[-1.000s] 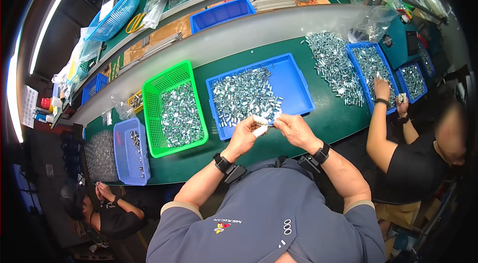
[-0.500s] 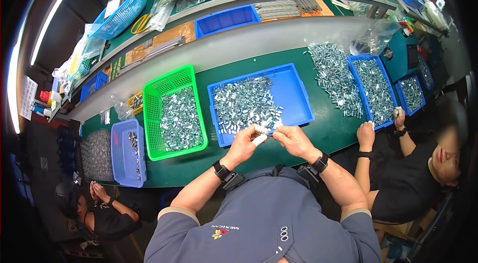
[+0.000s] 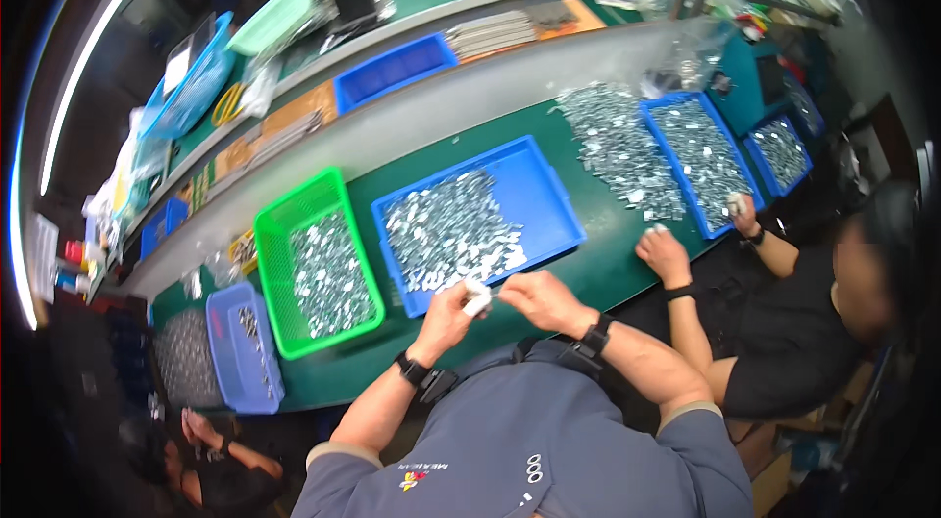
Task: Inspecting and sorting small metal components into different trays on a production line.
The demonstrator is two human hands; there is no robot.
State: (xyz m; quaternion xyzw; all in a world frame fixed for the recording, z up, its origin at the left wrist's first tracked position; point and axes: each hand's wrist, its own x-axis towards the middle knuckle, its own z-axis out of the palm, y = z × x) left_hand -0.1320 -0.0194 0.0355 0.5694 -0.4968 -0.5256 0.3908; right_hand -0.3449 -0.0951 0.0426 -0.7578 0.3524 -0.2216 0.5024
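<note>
Hands drew back; metal parts beyond fingers.

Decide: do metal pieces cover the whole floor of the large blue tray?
No, the large blue tray is bare to the right of its metal pieces.

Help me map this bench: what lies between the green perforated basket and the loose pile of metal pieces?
In the head view, a shallow blue tray, part filled with small metal pieces, and green tabletop.
</note>
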